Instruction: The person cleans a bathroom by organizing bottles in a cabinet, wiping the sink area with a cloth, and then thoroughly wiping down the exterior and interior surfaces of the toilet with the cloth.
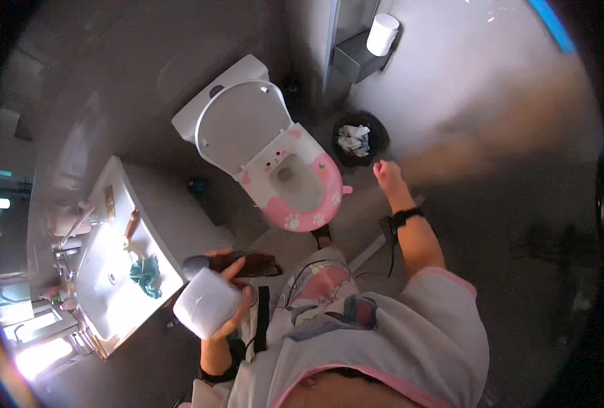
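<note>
My left hand (235, 302) is wrapped round a thick white roll of paper (206, 303), held just right of the sink counter's near corner. Close beyond those fingers is a dark, glossy brown thing (260, 264) whose kind I cannot make out; whether the hand touches it is unclear. My right hand (389, 178) is stretched forward with its fingers closed, just short of a black waste bin (378, 129). Anything inside those fingers is hidden. Crumpled white paper (353, 139) lies in the bin. Dark bands circle both wrists.
Ahead stands a toilet with its lid (240, 126) raised and a pink animal-pattern seat cover (325, 200). Another white roll (383, 35) sits on a grey wall shelf (356, 60). At left, the white sink (101, 299) holds a teal cloth (145, 275) and a brown-handled item (131, 228).
</note>
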`<state>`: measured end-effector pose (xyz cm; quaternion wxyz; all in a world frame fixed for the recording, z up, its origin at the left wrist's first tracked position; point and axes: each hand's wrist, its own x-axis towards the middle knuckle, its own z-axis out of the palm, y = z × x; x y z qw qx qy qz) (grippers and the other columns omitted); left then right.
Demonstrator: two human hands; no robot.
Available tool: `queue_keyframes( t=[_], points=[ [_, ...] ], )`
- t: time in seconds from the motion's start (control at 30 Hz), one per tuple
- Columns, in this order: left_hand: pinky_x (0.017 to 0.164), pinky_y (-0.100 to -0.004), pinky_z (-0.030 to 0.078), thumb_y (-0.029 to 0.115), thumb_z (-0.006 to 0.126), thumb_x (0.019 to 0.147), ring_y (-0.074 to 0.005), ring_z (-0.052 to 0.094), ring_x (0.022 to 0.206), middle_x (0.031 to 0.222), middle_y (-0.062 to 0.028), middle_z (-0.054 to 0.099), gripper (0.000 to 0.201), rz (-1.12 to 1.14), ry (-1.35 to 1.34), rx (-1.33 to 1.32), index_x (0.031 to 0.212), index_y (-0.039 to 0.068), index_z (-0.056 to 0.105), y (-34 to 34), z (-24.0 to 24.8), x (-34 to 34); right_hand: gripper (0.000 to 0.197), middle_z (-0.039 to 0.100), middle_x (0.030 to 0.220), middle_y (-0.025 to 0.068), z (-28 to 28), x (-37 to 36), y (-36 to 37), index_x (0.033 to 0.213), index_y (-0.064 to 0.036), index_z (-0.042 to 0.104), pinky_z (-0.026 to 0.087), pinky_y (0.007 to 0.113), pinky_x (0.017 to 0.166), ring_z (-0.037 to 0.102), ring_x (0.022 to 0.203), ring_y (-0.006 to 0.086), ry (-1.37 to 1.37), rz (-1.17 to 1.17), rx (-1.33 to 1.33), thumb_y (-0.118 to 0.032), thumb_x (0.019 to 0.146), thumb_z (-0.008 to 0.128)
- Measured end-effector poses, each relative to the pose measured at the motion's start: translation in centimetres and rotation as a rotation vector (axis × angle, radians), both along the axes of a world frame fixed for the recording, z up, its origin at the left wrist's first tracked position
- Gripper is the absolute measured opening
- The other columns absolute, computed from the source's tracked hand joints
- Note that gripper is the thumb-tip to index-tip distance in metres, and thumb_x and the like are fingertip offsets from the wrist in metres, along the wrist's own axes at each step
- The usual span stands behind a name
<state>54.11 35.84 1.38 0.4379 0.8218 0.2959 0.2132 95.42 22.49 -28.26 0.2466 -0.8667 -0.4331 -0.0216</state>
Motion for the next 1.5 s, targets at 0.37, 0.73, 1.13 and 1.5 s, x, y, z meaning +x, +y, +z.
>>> queue_keyframes(
  t=[0.37, 0.73, 1.13, 1.5],
  points=[
    [0.063, -0.0239, 0.047, 0.003, 0.059, 0.061, -0.0160, 0.056, 0.073, 0.113, -0.0163, 0.046, 0.045, 0.171, -0.007, -0.072, 0.106, 0.003, 0.057, -0.4, 0.6, 8.9, 0.031, 0.052, 0.090, 0.0150, -6.6, 20.5, 9.9, 0.100, -0.0017, 0.051, 0.040, 0.038, 0.078, 0.048, 0.092, 0.0311, 0.837, -0.736, -0.040, -0.003, 0.070, 0.056],
    [0.071, -0.0284, 0.047, 0.016, 0.063, 0.070, -0.0209, 0.050, 0.094, 0.119, -0.0162, 0.041, 0.045, 0.184, 0.004, -0.248, 0.113, 0.009, 0.053, -0.7, 1.4, 9.3, 0.052, 0.055, 0.101, 0.0045, 5.2, 12.8, 9.9, 0.119, -0.0051, 0.042, 0.037, 0.033, 0.084, 0.052, 0.095, 0.0152, 1.338, -0.107, 0.247, -0.022, 0.074, 0.062],
    [0.090, -0.0397, 0.036, 0.020, 0.059, 0.076, -0.0302, 0.046, 0.108, 0.120, -0.0087, 0.050, 0.033, 0.131, -0.299, 0.079, 0.108, 0.012, 0.056, -1.6, 0.6, 4.3, 0.071, 0.035, 0.132, 0.0094, 25.8, -16.0, 13.4, 0.122, -0.0065, 0.039, 0.032, 0.035, 0.097, 0.037, 0.119, 0.0225, 0.986, 1.553, -0.116, -0.006, 0.061, 0.075],
    [0.090, -0.0343, 0.037, 0.009, 0.065, 0.070, -0.0240, 0.047, 0.108, 0.117, -0.0120, 0.048, 0.045, 0.367, -0.673, -0.148, 0.113, 0.006, 0.051, -5.5, 2.2, -14.9, 0.057, 0.036, 0.127, 0.0105, 28.6, -37.1, 12.6, 0.115, -0.0083, 0.042, 0.031, 0.036, 0.096, 0.035, 0.119, 0.0234, 1.023, 1.571, -0.421, -0.006, 0.066, 0.071]
  ],
)
